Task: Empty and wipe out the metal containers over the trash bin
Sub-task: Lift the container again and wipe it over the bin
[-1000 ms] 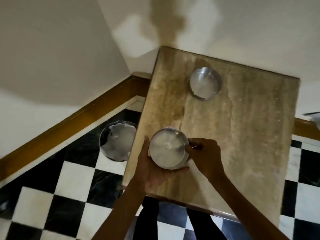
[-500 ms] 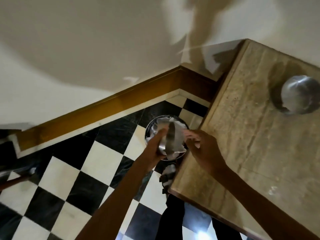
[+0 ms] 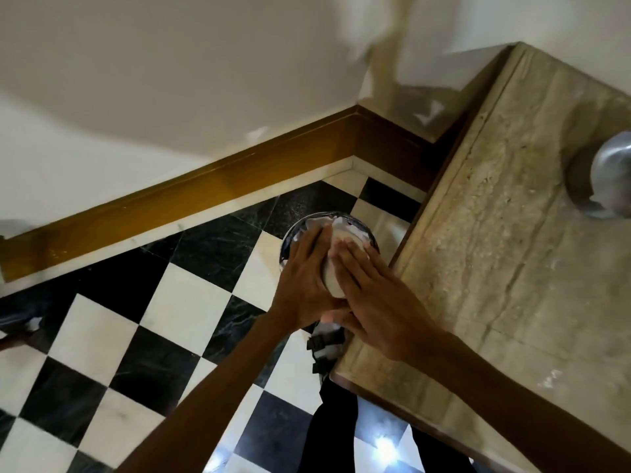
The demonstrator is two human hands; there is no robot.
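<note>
A round metal container [image 3: 332, 272] is tipped on its side over the trash bin [image 3: 289, 241], a shiny round bin on the floor with white crumpled paper inside. My left hand [image 3: 302, 288] grips the container from the left. My right hand [image 3: 370, 302] lies with flat fingers against the container's right side, so it is clamped between both hands. Its mouth is hidden from me. A second metal container [image 3: 611, 180] stands on the stone table [image 3: 495, 268] at the right edge of the view, partly cut off.
The bin stands against the table's left edge, near the corner of the room. A brown skirting board [image 3: 205, 199] runs along the wall. The floor is black and white checkered tile. My foot in a strapped sandal [image 3: 324, 349] is just below the hands.
The container has left the table and now hangs over the bin, tipped. My right hand, apart from it half a second ago, now presses flat on it. The view has swung left.
</note>
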